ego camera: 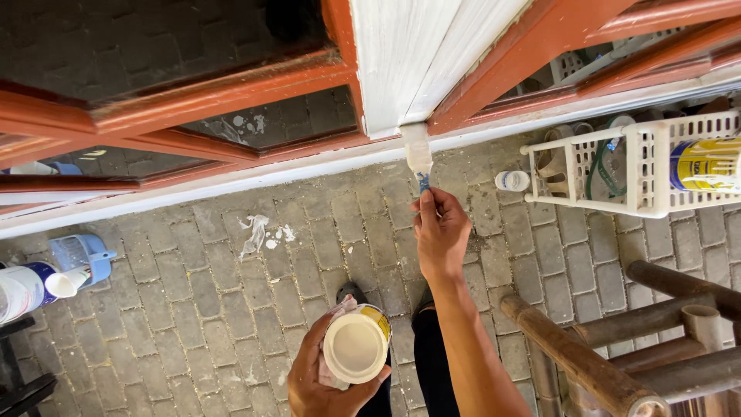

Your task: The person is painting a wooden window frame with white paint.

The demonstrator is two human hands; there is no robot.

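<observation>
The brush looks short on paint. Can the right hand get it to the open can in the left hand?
Probably yes: the right hand holds the paintbrush at the frame, and the paint can in the left hand sits open below, nothing between.

Bright, even daylight (shadows soft), sharp focus, slight wide-angle bending at the edges.

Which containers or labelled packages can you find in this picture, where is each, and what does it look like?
Paint tin: in the left hand, round, white paint, yellow label.
Can: lying in the white basket rack, yellow and blue label.
Small bottle: on paving beside the rack, white.
Spray can: far left, white and blue.
</observation>
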